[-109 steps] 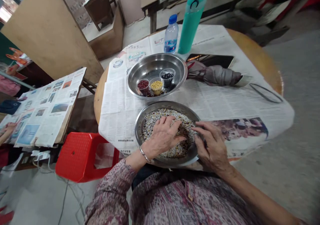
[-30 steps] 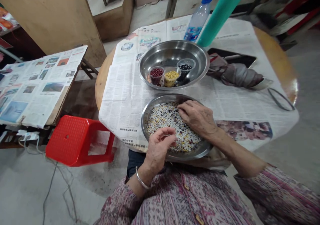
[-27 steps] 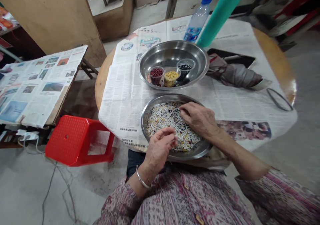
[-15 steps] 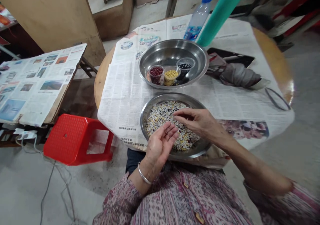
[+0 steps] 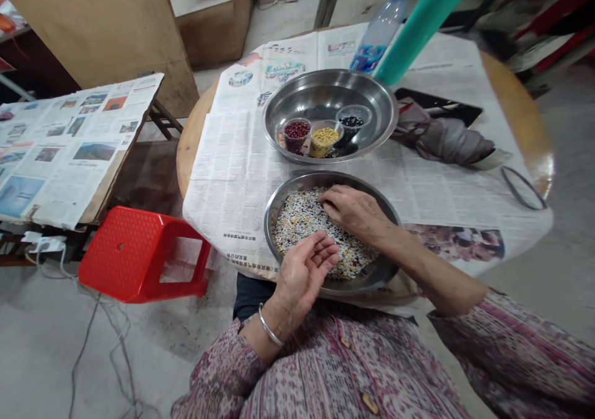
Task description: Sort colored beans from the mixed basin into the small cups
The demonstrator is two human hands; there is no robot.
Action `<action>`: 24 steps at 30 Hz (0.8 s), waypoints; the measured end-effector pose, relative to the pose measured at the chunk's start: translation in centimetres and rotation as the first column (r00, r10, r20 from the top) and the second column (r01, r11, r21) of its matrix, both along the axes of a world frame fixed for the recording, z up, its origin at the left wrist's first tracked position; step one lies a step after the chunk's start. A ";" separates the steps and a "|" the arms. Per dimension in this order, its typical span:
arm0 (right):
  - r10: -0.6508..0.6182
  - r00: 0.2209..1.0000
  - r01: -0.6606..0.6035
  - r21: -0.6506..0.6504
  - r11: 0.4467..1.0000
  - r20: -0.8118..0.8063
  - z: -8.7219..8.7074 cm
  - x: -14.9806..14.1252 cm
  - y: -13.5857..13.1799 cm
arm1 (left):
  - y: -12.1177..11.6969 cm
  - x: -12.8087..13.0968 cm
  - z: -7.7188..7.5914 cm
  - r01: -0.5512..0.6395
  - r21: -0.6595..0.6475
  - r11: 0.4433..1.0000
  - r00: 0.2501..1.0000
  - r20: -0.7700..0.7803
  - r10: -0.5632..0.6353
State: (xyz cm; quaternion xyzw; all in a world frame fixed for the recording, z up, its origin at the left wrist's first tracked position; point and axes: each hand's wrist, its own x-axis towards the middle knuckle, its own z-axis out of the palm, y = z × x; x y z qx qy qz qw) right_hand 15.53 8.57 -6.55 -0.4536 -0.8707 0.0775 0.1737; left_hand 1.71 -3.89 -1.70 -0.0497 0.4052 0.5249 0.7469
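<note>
Round wooden table [image 5: 198, 140] noted as the largest item, covered for the most part by printed newspaper [image 5: 223, 158]. Two metal basins are set on it: the far basin [image 5: 320, 93], in which three clear cups are held, and the near basin [image 5: 383, 276], placed at the table's near edge and partly filled with a mix [image 5: 297, 211] of pale grains and coloured beans. The near basin is judged stiff, smooth and fairly weighty when loaded; if lifted, it would best be gripped at opposite sides of the rim. No pointing direction or long axis can be assigned to it, its outline being round (the apparent width is owed to the view); its mouth is faced upward.

The left hand [image 5: 304, 270] is held over the near part of the mix, palm up, fingers loosely curved and unclenched; nothing is clearly seen in it. The right hand [image 5: 356, 211] is lowered to the mix beyond it, thumb and fingertips drawn together; whether a bean is pinched cannot be told.

Single beans are judged light, hard and prone to roll, best taken between thumb and forefinger. They are strewn without common direction; individual long axes are too small to be read.
</note>
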 end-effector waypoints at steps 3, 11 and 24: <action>-0.034 0.999 0.034 0.000 0.999 0.010 0.1 0.2 -0.1 | 0.0 0.0 -0.1 -0.001 0.011 1.000 1.000 0.001 0.001; -0.149 0.968 0.131 -0.101 0.986 -0.201 0.7 1.4 -1.5 | 0.0 0.1 -0.2 0.000 0.023 1.000 1.000 -0.005 0.000; -0.213 0.884 0.096 -0.283 0.954 -0.417 2.4 1.6 -3.3 | -0.1 0.2 -0.4 0.010 0.034 0.999 0.999 -0.037 -0.009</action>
